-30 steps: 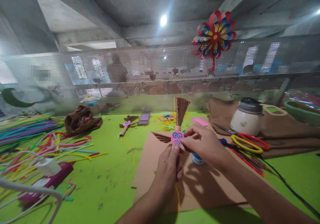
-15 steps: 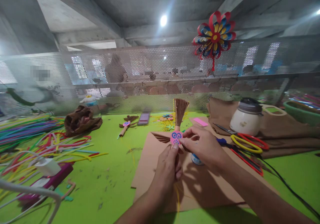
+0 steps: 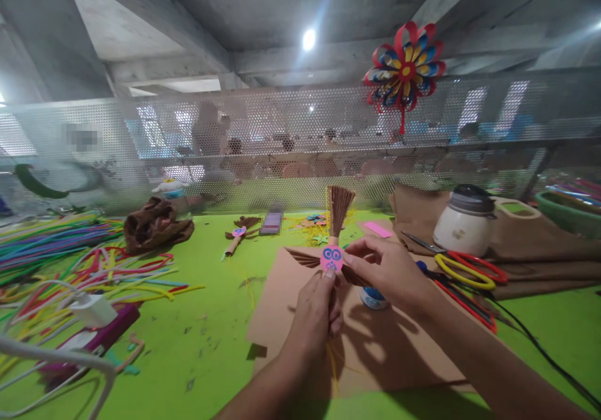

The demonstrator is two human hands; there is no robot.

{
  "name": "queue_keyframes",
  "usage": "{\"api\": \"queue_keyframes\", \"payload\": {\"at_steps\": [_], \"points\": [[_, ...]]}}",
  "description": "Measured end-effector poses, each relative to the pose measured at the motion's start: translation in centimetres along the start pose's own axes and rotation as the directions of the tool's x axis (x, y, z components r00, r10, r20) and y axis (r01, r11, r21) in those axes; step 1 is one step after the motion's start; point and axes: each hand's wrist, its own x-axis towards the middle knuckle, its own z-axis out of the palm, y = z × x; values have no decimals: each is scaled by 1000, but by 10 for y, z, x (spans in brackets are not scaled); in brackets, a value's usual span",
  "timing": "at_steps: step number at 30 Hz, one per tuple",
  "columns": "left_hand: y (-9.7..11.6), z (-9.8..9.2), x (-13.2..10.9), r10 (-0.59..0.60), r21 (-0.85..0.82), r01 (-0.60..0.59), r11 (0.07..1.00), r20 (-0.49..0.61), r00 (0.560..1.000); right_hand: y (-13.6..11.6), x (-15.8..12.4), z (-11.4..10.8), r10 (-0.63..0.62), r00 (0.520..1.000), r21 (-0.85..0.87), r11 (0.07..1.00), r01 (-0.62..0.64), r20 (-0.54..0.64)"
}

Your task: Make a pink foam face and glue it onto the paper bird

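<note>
A paper figure (image 3: 333, 258) with a round pink face, blue-drawn eyes and mouth, pleated brown wings and a fanned brown top is held upright over a cardboard sheet (image 3: 275, 310). My left hand (image 3: 318, 307) is closed round its lower end, thumb just under the face. My right hand (image 3: 387, 266) has thumb and fingertips at the right side of the face, by the right pleated wing (image 3: 353, 275). A small blue-and-white tin (image 3: 374, 298) stands on the cardboard, partly behind my right hand. A similar figure (image 3: 238, 235) lies on the green table to the left.
Scissors with red and yellow handles (image 3: 469, 268), a white pot (image 3: 464, 220) and brown paper (image 3: 539, 251) are at the right. Pipe cleaners (image 3: 136, 276) and a purple power strip (image 3: 101, 342) lie left. A perforated screen (image 3: 282, 151) stands behind.
My right fingers have shifted slightly right along the face's edge, and more of the right wing shows. My left hand keeps its hold on the figure.
</note>
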Motion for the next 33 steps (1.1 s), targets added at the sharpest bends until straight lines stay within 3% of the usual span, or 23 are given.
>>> {"api": "queue_keyframes", "payload": {"at_steps": [9, 24, 33], "points": [[-11, -7, 9, 65, 91, -58, 994, -75, 995, -11, -3, 8, 23, 1000, -47, 999, -24, -8], [-10, -5, 2, 242, 301, -187, 935, -155, 958, -1, 0, 14, 7, 1000, -55, 998, -6, 6], [-9, -3, 2, 140, 206, -113, 972, -122, 983, 1, -1, 15, -4, 1000, -16, 1000, 4, -11]]}}
